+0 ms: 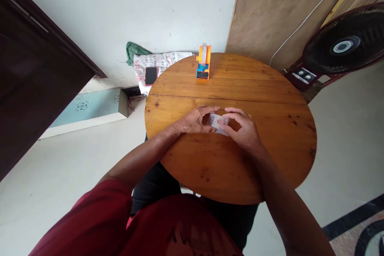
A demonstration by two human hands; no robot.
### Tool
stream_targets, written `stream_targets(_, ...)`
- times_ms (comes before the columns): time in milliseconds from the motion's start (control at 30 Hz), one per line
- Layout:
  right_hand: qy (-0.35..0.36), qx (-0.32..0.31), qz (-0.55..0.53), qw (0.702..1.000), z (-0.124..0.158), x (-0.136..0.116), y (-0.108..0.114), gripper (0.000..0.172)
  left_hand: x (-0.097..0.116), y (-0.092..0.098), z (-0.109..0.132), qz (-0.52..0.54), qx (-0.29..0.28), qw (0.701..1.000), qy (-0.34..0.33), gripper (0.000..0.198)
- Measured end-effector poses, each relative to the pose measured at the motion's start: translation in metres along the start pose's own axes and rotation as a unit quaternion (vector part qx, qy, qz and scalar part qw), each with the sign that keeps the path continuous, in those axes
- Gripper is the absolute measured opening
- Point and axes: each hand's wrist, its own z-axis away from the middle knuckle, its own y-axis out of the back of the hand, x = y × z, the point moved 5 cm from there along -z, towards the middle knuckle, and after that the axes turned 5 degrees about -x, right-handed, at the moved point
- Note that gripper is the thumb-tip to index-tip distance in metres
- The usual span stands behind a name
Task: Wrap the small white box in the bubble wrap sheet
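In the head view, both hands meet over a round wooden worktop (210,160), with a small pale packet (219,121) with reddish print between their fingers. The right hand (247,133) grasps the packet at its right side, the thumb on the near corner and a fingertip on the far one. The left hand (196,121) curves about the packet's left end, its thumb by the near corner and its forefinger reaching along the far side; whether those fingers pinch the packet or only steady it, I cannot tell.

Straight beyond the fingers, near the worktop's far edge, stands an orange and blue tape dispenser (203,68) carrying a tape roll (204,54). Beyond the fingers and to their left, past the worktop's rim, a dark smartphone (151,76) with a red edge lies on a white printed sack (168,59), beside a green plastic bag (135,51). Well to the fingers' right and farther off is a black-grilled electric fan (339,44).
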Motion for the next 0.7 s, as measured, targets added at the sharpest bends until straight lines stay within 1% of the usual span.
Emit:
stream_targets(133,0.017,0.028,0.044,0.998,-0.003,-0.004,-0.002,0.007,-0.001,-0.001,0.000,-0.009,0.001,1.000,-0.016,0.081)
stream_targets(267,0.059,0.058,0.078,0.994,-0.004,-0.009,-0.002,0.013,-0.004,-0.002,0.001,-0.002,0.000,1.000,-0.016,0.083)
stream_targets(333,0.061,0.058,0.078,0.993,-0.005,-0.009,-0.002,0.017,-0.005,-0.002,0.001,0.004,-0.003,1.000,-0.017,0.086)
stream_targets(467,0.045,0.044,0.047,0.997,-0.008,-0.008,-0.002,0.021,-0.001,-0.001,0.002,0.000,-0.005,1.000,-0.023,0.088)
stream_targets(567,0.020,0.037,-0.001,0.999,-0.007,-0.009,0.003,0.020,0.004,0.002,0.001,-0.004,-0.010,0.999,-0.030,0.080)
stream_targets(633,-0.009,0.031,-0.042,0.999,-0.005,-0.008,0.010,0.018,0.007,0.003,0.001,-0.003,-0.017,0.999,-0.030,0.074)
stream_targets(667,-0.030,0.016,-0.061,0.998,-0.003,-0.006,0.014,0.018,0.007,0.004,0.001,-0.003,-0.020,0.999,-0.027,0.072)
stream_targets(700,-0.056,-0.011,-0.076,0.996,-0.001,-0.003,0.017,0.022,0.008,0.005,0.001,-0.002,-0.022,0.999,-0.023,0.072)
